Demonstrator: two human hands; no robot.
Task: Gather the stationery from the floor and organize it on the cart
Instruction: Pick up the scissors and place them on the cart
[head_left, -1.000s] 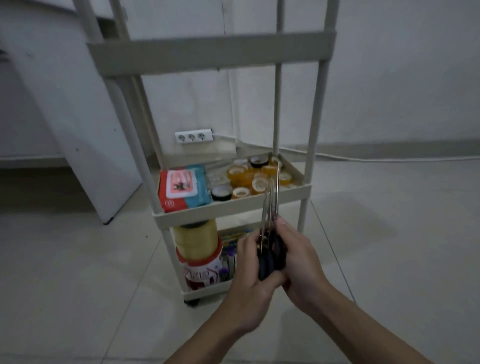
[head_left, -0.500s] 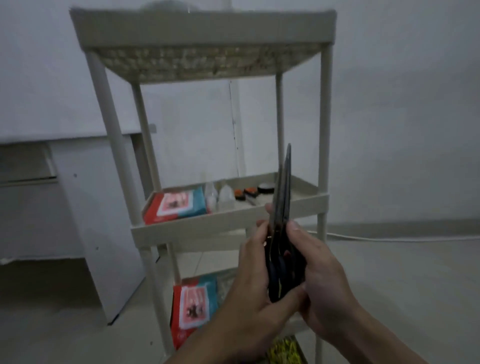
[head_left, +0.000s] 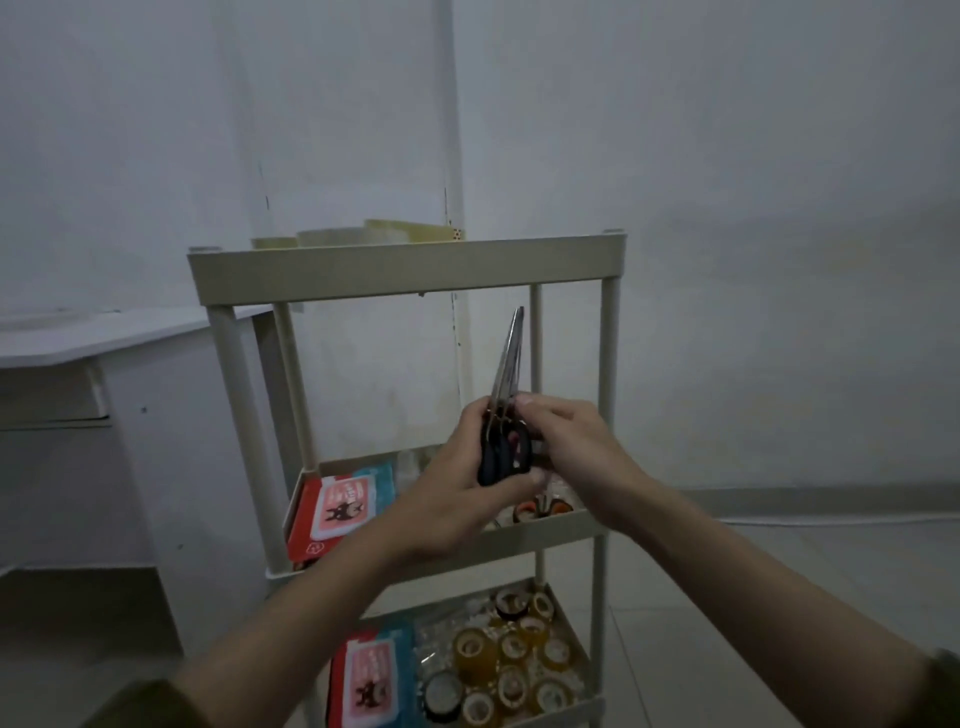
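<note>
Since earlier frame, scissors (head_left: 506, 395) and both hands are raised; cart's top shelf (head_left: 405, 266) is now seen from near rim level. Scissors are held upright, blades shut, tips up, in front of cart (head_left: 609, 395), between top and middle shelves. Dark handles are gripped by left hand (head_left: 457, 483); blade base is pinched by right hand (head_left: 566, 441) fingers. Step judged: scissors being carried to a shelf. Next move calls for lift over rim, then scissors laid flat. Steel blades long, narrow; handles black.
</note>
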